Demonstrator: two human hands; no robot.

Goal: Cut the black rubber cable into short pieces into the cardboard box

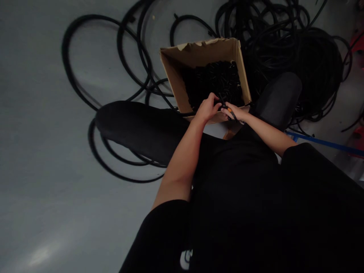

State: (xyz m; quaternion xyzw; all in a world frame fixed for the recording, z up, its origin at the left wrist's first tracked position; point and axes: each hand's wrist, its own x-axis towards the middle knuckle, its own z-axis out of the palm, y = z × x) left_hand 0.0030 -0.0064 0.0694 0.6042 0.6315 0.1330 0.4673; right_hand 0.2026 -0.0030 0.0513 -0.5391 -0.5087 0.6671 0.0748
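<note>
My left hand (208,109) is closed with finger and thumb pinched on a black rubber hose (186,113), which comes in from the left over the near rim of the box. Close beside it, my right hand (237,112) wraps round a cutter with black and orange handles (229,110). Its dark jaws point toward the left fingertips; whether they touch the hose cannot be made out. Both hands are over the near edge of an open cardboard box (174,81). Inside the box lies a heap of short black hose pieces (217,77).
Large loops of black hose (66,57) lie on the grey floor (34,113) to the left. A big tangled pile of black hose (273,41) is behind and right of the box. My knees flank the box. A blue strip (327,141) and red objects (357,140) are at right.
</note>
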